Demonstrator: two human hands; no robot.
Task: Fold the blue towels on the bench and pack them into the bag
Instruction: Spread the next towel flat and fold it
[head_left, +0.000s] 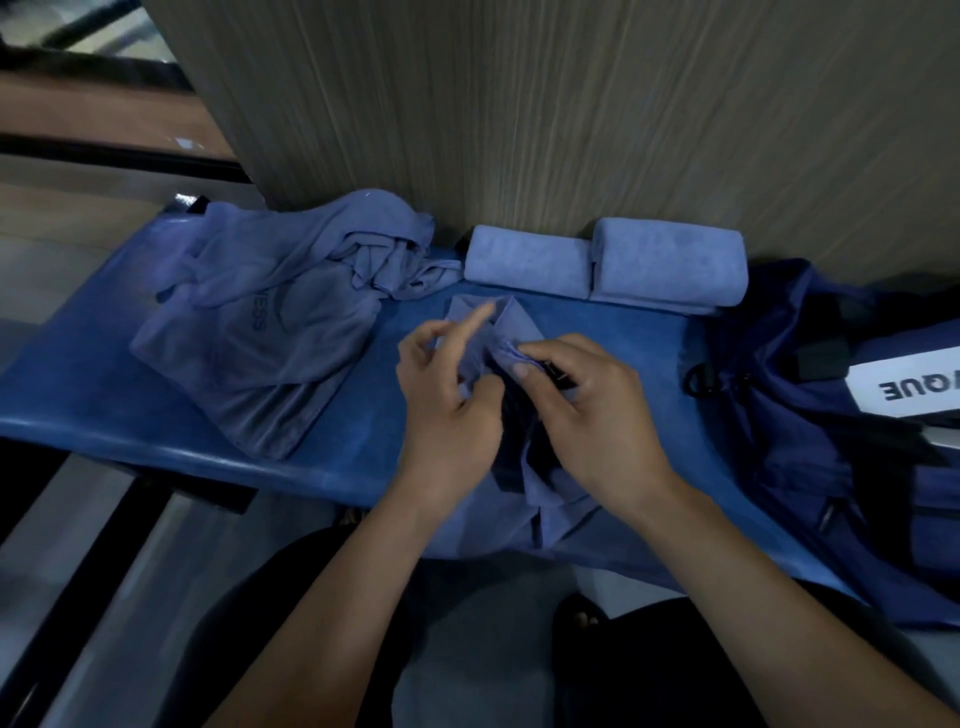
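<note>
- The left hand (447, 410) and the right hand (587, 415) work 1 small blue towel (511, 322) over the blue bench (93, 395), near its front edge.
- The right hand pinches a bunched fold of this towel between thumb and curled fingers — the cloth is gathered into tight pleats right at the pinch.
- The left hand grips the towel's lower left part with thumb and curled fingers, while its index finger sticks out straight, pointing up and away over the cloth.
- Beyond the 2 grips the towel lies flat on the bench in a creased, roughly square patch; below the grips it hangs in dark vertical folds, spilling over the bench's front edge.
- The cloth is thin, matte and periwinkle, paler than the bench surface.
- Far side of the grip, against the wood-grain wall (519, 104), 2 rolled towels (602, 262) sit side by side, touching, plump and neatly finished.
- Left of the grip lies a loose heap of unfolded towels (270, 312) — crumpled at the back, flatter toward the front, with dark lettering showing on 1 layer.
- Right of the grip, the navy bag (831, 415) slumps on the bench end, a white label with partial letters on it.
</note>
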